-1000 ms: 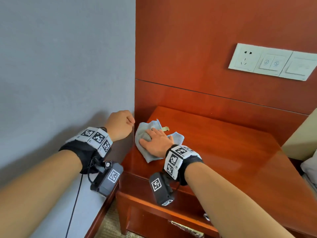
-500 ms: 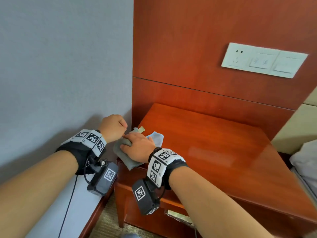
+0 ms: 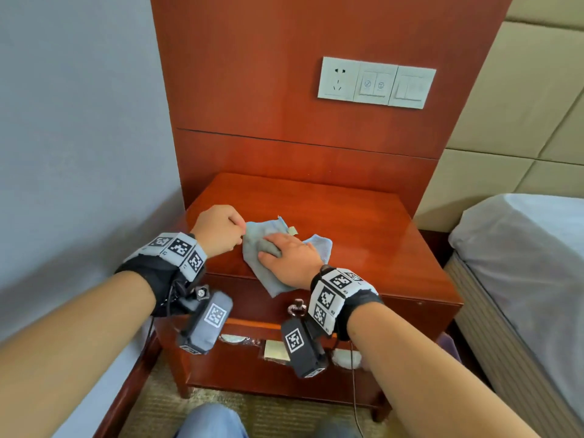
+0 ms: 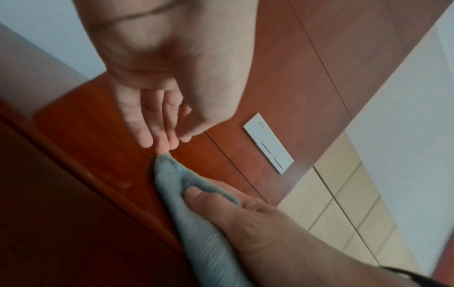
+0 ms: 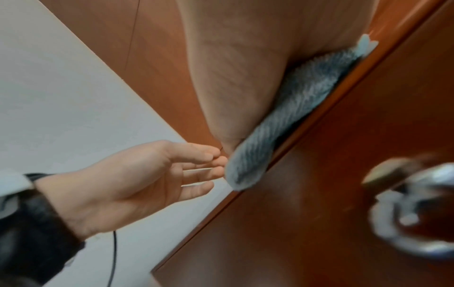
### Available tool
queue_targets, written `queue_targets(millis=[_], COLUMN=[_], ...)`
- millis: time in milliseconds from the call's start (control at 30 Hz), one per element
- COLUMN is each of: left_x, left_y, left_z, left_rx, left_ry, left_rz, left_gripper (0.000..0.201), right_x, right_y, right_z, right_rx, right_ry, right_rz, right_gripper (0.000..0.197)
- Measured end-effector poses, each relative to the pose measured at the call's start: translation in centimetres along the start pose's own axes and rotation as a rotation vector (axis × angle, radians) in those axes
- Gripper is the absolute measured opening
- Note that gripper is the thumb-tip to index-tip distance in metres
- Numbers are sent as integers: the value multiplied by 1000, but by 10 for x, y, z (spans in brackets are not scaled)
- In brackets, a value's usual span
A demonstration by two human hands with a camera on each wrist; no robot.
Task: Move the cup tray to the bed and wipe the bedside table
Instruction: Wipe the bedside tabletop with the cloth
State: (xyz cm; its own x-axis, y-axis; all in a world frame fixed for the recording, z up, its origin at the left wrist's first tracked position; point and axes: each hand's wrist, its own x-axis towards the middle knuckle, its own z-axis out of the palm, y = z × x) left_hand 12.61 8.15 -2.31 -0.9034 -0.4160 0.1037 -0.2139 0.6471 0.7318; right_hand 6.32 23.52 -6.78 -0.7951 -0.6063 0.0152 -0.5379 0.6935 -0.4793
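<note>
A light blue-grey cloth (image 3: 252,251) lies on the red-brown bedside table (image 3: 363,222), near its front left, with one end hanging over the front edge. My right hand (image 3: 271,248) presses on it, and the thumb pinches a fold, as the left wrist view shows (image 4: 203,194). My left hand (image 3: 237,229) hovers just left of it. Its fingers (image 5: 203,165) are nearly straight, and their tips reach the end of the cloth (image 5: 243,169). The cup tray is not in view.
A grey wall (image 3: 79,137) stands close on the left, and a wood panel with a socket plate (image 3: 376,82) rises behind the table. The bed (image 3: 521,248) is at the right. A drawer handle (image 3: 297,308) and a lower shelf (image 3: 246,374) holding small items lie below my wrists.
My right hand has slid the cloth from the table's left edge toward the front middle. My left hand has followed alongside, and the view has pulled back.
</note>
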Motion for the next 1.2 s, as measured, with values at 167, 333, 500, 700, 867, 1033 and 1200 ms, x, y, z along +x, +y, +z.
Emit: queue_targets(millis=[167, 333, 500, 700, 867, 1033, 1200], left_x=[-4, -5, 1, 6, 4, 11, 3], left_y=[29, 61, 96, 143, 165, 198, 249], left_z=[50, 86, 109, 142, 178, 212, 252], left_rx=[6, -3, 16, 83, 115, 141, 89], left_ry=[-61, -120, -168, -234, -314, -376, -479], left_rz=[82, 135, 189, 290, 332, 375, 438], left_gripper=[18, 14, 17, 20, 20, 15, 14], right_x=[-25, -52, -70, -78, -84, -108, -151], right_y=[56, 100, 132, 161, 192, 228, 252], right_z=[-25, -49, -70, -88, -102, -121, -155], right_rx=[-24, -40, -52, -45, -3, 200, 233], right_ry=[95, 183, 215, 224, 234, 305, 478], right_rz=[121, 209, 274, 337, 381, 586, 643], right_gripper=[47, 43, 44, 46, 48, 45, 36])
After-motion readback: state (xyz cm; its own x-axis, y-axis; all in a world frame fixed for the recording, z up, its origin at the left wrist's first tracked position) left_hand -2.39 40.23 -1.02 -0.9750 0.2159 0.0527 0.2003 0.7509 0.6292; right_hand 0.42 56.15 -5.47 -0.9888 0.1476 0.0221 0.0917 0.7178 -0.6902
